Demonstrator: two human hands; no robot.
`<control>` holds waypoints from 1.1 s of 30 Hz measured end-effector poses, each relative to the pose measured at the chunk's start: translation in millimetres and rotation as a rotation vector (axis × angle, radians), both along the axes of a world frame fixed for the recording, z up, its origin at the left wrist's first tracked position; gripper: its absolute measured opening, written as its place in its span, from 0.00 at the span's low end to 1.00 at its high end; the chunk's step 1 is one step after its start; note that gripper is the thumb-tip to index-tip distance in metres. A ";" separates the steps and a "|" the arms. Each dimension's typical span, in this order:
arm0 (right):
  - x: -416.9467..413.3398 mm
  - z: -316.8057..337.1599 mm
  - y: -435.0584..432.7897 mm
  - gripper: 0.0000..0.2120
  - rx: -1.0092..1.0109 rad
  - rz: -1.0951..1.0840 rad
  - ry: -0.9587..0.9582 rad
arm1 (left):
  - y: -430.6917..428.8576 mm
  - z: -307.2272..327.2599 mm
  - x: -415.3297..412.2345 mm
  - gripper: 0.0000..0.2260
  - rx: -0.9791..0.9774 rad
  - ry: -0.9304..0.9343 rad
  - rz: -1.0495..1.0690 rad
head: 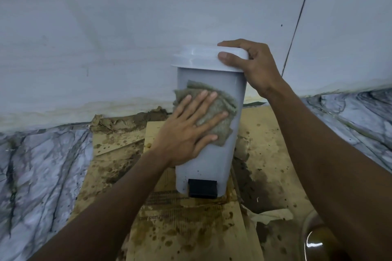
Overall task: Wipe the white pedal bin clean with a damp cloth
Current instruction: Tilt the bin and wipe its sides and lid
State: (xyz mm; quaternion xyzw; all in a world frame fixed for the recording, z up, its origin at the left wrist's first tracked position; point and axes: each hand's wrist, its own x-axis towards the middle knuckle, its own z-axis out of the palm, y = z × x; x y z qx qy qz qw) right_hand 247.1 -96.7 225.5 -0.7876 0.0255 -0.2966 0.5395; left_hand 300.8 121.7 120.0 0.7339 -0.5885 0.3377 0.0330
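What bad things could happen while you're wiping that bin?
The pedal bin stands on wet, stained cardboard, so it might slide or tip if the left hand pushes the cloth hard; only the right hand on the lid steadies it. The cloth also looks grubby, so it might smear dirt onto the white side.

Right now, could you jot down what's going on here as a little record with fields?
bin: white, upright on stained cardboard, by the wall
lid: shut
pedal: black, at the base, facing the camera
cloth: grey-green, flat against the bin's front
left hand: fingers spread, pressing the cloth
right hand: gripping the lid's right edge
floor: marbled
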 end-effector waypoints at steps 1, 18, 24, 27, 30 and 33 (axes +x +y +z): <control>1.1 -0.3 1.0 0.20 -0.005 0.001 -0.002 | -0.8 1.8 -1.3 0.25 -0.035 0.007 0.016; 7.6 -15.4 9.2 0.19 -0.147 -0.215 -0.172 | 12.6 -32.5 -1.8 0.26 -0.090 0.086 -0.074; 11.6 -12.8 10.4 0.18 -0.098 -0.207 -0.148 | 51.2 -103.9 -11.9 0.24 -0.098 0.331 -0.099; 14.2 -11.8 13.4 0.17 -0.079 -0.208 -0.152 | 53.2 -122.0 -24.1 0.26 -0.218 0.596 -0.022; 15.4 -10.5 11.1 0.17 -0.077 -0.223 -0.155 | 33.8 -97.9 -19.9 0.31 -0.329 0.785 -0.065; 13.4 -11.5 6.4 0.17 -0.085 -0.221 -0.170 | 23.5 -82.0 -14.2 0.33 -0.418 0.837 -0.135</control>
